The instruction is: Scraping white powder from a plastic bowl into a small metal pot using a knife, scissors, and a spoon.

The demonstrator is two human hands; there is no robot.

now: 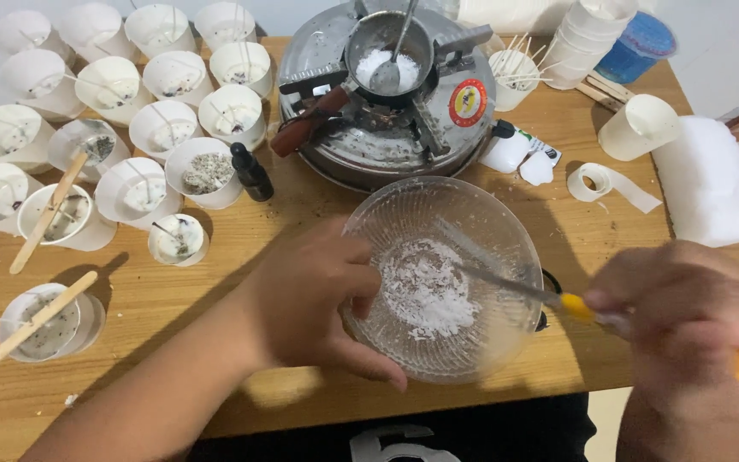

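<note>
The wooden table (173, 291) carries everything. At its far edge a round metal stove (387, 145) holds a small pot (384, 51) of white flakes with a spoon (391, 68) standing in it. The clear ribbed glass bowl (442, 278) sits near you, just in front of the stove, with white wax flakes (425, 291) heaped on its bottom.

Your left hand (314, 299) grips the bowl's left rim, fingers curled over the edge; press down there so the bowl cannot skate while you scrape. Your right hand (686, 321) is closed around the yellow handle of the knife (506, 282), whose blade reaches into the flakes. Work in short strokes toward the middle, blade low.

Keep your elbow away from the white paper cups (138, 192) on the left, each with a wick, and the small dark dropper bottle (251, 171) beside them.
</note>
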